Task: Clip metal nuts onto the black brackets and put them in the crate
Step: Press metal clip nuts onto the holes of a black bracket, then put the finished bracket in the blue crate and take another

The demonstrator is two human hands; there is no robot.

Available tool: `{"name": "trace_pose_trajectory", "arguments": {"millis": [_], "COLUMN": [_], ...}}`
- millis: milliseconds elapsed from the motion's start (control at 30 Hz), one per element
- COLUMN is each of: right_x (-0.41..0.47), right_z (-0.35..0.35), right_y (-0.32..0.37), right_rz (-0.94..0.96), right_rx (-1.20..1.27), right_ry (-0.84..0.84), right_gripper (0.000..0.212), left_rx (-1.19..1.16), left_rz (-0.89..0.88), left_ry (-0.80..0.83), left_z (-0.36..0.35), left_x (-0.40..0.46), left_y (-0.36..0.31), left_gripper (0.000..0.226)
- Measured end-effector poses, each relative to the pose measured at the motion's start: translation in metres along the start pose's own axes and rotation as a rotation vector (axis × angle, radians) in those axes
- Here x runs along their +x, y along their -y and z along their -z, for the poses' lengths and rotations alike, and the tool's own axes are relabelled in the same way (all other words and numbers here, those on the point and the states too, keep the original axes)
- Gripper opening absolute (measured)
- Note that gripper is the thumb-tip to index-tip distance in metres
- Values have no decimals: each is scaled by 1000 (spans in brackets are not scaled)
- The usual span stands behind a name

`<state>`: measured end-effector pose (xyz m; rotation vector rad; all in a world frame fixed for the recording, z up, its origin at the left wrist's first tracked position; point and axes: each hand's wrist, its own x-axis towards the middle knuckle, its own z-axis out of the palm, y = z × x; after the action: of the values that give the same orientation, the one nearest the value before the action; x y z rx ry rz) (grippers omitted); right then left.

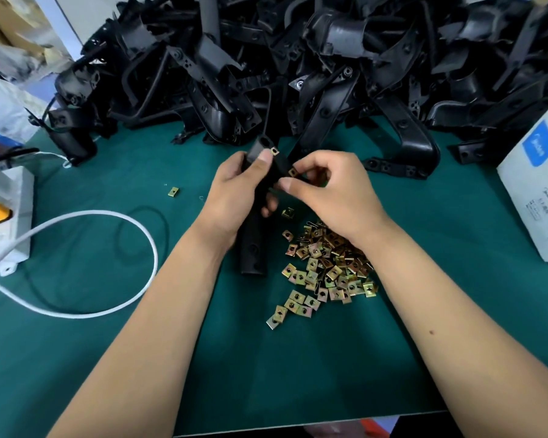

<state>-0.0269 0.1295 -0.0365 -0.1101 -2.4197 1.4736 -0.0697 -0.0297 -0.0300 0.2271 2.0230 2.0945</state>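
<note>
My left hand [234,191] grips a long black bracket [254,248] near its upper end, thumb pressed on top. One brass-coloured metal nut [274,151] sits clipped on the bracket's upper edge. My right hand [329,188] pinches a second metal nut [293,172] against the bracket's right side. A heap of loose nuts [326,267] lies on the green mat under my right wrist. The crate is not in view.
A big pile of black brackets [298,64] fills the back of the green table [108,311]. A stray nut [173,191] lies left of my hands. A white cable [133,229] loops at the left beside a white device [10,222]. A white box [538,188] stands at the right.
</note>
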Motion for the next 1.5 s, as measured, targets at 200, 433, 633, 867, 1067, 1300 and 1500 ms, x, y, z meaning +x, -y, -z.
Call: {"name": "trace_pose_trajectory", "arguments": {"millis": [200, 433, 633, 867, 1067, 1300, 1500], "right_x": [-2, -41, -137, -300, -395, -416, -380], "right_z": [24, 120, 245, 313, 274, 252, 273], "right_y": [14, 27, -2, -126, -264, -298, -263], "right_rz": [-5, 88, 118, -432, -1065, -1261, -1176], "right_rx": [-24, 36, 196, 482, 910, 1082, 749], "right_ry": [26, -271, -702, -1387, -1552, -1400, -1373], "right_gripper": [17, 19, 18, 26, 31, 35, 10], "left_rx": [45, -10, -18, 362, 546, 611, 691], "left_rz": [-78, -227, -202, 32, 405, 518, 222], "left_ry": [-63, 144, 558, 1009, 922, 939, 1049], "left_z": [-24, -125, -292, -437, -449, -440, -453], "left_x": [-10, -35, -101, -209, -238, -234, -235], "left_y": [-13, -69, -82, 37, 189, 228, 205], "left_gripper": [23, 22, 23, 46, 29, 36, 26]}}
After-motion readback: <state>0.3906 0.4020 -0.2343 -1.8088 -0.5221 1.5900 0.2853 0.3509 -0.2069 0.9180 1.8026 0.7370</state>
